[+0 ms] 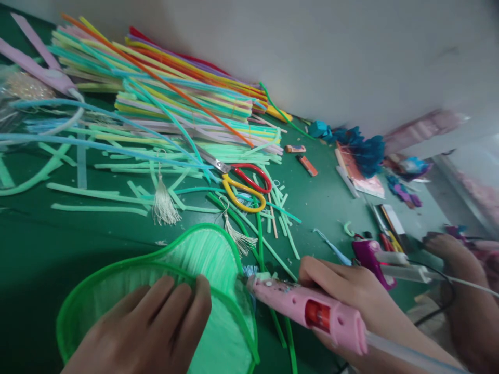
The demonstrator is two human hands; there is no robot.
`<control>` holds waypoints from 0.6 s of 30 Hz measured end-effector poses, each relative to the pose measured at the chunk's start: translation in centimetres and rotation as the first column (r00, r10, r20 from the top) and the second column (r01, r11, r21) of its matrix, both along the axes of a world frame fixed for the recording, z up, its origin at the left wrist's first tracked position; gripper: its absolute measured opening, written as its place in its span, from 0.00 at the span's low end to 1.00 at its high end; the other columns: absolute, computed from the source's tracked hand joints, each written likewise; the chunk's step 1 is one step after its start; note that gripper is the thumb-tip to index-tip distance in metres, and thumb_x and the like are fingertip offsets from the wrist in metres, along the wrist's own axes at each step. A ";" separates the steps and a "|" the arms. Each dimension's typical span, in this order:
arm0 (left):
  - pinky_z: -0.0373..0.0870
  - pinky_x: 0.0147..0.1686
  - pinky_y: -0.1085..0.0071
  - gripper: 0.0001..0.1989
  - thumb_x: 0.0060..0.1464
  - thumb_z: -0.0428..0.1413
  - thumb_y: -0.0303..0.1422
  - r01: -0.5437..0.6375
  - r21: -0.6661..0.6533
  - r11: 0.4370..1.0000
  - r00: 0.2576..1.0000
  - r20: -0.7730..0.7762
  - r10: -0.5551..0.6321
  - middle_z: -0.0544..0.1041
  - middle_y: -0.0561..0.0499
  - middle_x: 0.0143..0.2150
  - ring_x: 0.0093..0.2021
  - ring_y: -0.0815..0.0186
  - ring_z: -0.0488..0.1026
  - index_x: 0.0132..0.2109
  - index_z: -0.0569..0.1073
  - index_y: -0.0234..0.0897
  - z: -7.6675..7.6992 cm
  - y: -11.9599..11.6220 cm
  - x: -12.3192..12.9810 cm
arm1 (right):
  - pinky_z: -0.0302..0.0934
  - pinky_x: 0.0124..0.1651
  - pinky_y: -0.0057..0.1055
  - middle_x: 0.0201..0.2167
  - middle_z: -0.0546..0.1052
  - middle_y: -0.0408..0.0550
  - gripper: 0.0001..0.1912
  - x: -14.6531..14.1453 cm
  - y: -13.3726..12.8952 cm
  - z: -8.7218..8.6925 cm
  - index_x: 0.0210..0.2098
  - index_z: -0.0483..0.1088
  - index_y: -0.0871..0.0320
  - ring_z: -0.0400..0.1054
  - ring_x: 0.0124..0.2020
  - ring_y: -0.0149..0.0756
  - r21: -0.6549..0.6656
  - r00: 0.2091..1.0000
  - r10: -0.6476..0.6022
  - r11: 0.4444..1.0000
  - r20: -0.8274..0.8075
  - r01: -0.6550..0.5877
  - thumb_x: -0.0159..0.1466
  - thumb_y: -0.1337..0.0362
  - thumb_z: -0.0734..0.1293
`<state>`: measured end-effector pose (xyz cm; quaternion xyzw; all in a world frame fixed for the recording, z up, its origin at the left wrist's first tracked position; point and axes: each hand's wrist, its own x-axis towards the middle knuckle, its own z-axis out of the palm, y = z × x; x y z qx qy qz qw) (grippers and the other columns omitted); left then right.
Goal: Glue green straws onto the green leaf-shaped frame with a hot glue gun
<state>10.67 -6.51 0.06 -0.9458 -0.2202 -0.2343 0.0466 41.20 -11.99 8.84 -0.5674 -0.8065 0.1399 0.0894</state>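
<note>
My left hand (152,322) is closed over the edge of a light-green, leaf-like piece (205,249) rimmed with darker green pipe cleaner, its fingers lying across a fold. In my right hand (343,285) is a pink hot glue gun (296,301) with a clear glue stick (405,356) coming out of its back. The gun's nozzle points left, close to the right rim of the green piece; whether it touches cannot be made out. Just beyond the piece lie a white tassel (237,234) and scissors (249,189) with one red and one yellow handle.
Bundles of coloured pipe cleaners (187,93) lie along the wall, with cut green lengths (97,208) in front. A pink tool with a cord (50,75) is at far left. An orange lighter (307,165) and blue frilly pieces (368,150) sit farther right, near another person's arm (468,301).
</note>
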 end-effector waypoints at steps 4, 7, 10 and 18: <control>0.73 0.28 0.62 0.17 0.66 0.45 0.20 -0.018 0.003 1.000 1.000 0.014 0.018 0.80 0.50 0.34 0.31 0.61 0.77 0.55 0.73 0.32 0.4 0.0 0.1 | 0.46 0.18 0.28 0.20 0.65 0.31 0.10 -0.4 0.7 0.6 0.33 0.55 0.49 0.58 0.14 0.29 -0.016 0.999 -0.001 1.000 0.037 0.002 0.58 0.68 0.62; 0.72 0.28 0.62 0.19 0.64 0.43 0.18 -0.060 -0.019 0.998 0.998 0.030 0.061 0.80 0.52 0.33 0.31 0.61 0.77 0.54 0.73 0.32 0.5 -0.1 0.2 | 0.45 0.17 0.28 0.18 0.65 0.31 0.09 -0.6 0.9 1.3 0.31 0.56 0.49 0.57 0.13 0.29 -0.042 0.999 -0.035 0.998 -0.001 0.035 0.60 0.67 0.63; 0.72 0.29 0.63 0.20 0.63 0.44 0.18 -0.022 -0.038 0.999 1.000 0.005 0.023 0.80 0.51 0.35 0.32 0.62 0.77 0.56 0.72 0.32 0.5 0.0 0.1 | 0.45 0.18 0.29 0.18 0.67 0.32 0.09 0.0 0.8 2.0 0.31 0.61 0.49 0.57 0.13 0.30 -0.054 0.993 -0.110 0.993 -0.054 0.107 0.62 0.64 0.67; 0.76 0.32 0.62 0.19 0.65 0.47 0.18 -0.041 -0.023 0.999 0.997 -0.059 0.040 0.82 0.49 0.38 0.36 0.59 0.79 0.59 0.72 0.30 0.4 -0.3 -0.4 | 0.62 0.29 0.30 0.33 0.76 0.44 0.08 4.4 4.5 1.3 0.45 0.64 0.51 0.70 0.26 0.36 0.206 0.915 -0.377 0.916 0.142 0.345 0.72 0.57 0.67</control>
